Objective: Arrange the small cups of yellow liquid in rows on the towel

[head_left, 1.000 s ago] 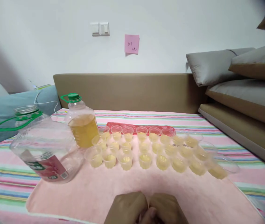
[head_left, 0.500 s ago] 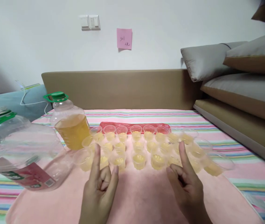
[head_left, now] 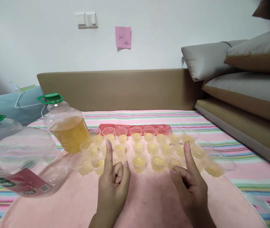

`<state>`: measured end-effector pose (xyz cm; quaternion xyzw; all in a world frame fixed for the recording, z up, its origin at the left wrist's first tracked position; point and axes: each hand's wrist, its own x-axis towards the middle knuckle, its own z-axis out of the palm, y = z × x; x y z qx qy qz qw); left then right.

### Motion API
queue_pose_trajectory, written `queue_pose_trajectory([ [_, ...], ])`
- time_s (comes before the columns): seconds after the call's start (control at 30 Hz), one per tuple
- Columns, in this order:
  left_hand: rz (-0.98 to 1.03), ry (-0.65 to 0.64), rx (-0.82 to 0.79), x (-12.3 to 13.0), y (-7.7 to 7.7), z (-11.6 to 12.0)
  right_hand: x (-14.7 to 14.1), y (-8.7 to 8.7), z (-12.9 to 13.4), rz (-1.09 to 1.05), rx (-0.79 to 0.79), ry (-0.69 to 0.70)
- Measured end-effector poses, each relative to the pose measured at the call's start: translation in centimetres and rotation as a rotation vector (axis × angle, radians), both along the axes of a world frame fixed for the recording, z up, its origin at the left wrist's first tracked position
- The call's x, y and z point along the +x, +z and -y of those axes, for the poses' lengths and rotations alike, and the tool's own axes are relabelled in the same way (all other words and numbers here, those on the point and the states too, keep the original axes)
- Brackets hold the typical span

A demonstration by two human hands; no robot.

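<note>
My left hand (head_left: 113, 183) is held up with the index finger and thumb stretched out and the other fingers curled; nothing is in it. In the same pose, my right hand (head_left: 192, 186) stands empty to the right. Beyond both hands are rows of clear plastic cups, such as a front-row cup (head_left: 139, 163), each with some yellow liquid. My left fingertip overlaps a few cups in view, and my right one overlaps cups on that side; no contact is evident. A large clear jug (head_left: 69, 129) with a green cap holds yellow liquid behind the cups at left.
Nearer on the left lies another big clear bottle (head_left: 30, 148) with a red label. A pink mat (head_left: 149, 202) covers part of the striped cloth (head_left: 256, 177). Behind the cups is a red plastic bag (head_left: 135, 126). Grey and brown cushions (head_left: 256, 85) are stacked at right.
My left hand has moved right, closer to my right hand, which keeps its pose. The view has turned slightly right, so the background sits a little further left.
</note>
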<state>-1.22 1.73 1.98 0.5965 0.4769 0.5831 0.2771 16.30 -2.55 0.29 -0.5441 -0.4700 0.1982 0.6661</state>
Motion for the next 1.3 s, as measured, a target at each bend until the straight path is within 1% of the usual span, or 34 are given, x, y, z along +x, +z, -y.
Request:
queue_pose_trajectory([
  [0.3,0.041,-0.007,-0.03,0.7,-0.1,0.1,0.4,1.2,0.6,-0.043,-0.025,-0.014],
  [0.5,0.047,0.058,-0.022,0.7,0.2,0.4,0.6,2.0,0.5,-0.028,0.013,-0.053],
  [0.57,0.044,0.076,-0.008,0.6,0.4,0.5,0.5,1.9,0.4,0.002,0.022,-0.054],
  [0.67,0.033,0.066,-0.005,0.5,0.6,0.7,0.6,1.7,0.5,0.048,0.033,-0.054],
  [0.9,0.011,0.03,0.02,0.4,0.2,0.7,1.2,1.4,0.6,0.126,0.053,-0.039],
  [1.03,0.025,0.008,-0.001,0.4,0.4,0.7,1.2,1.2,0.4,0.182,0.069,-0.001],
  [1.2,0.049,-0.001,-0.008,0.3,0.6,0.8,0.9,0.8,0.3,0.165,0.049,0.021],
  [1.3,0.042,-0.007,0.0,0.3,0.5,0.9,0.7,0.8,0.3,0.154,0.034,0.006],
])
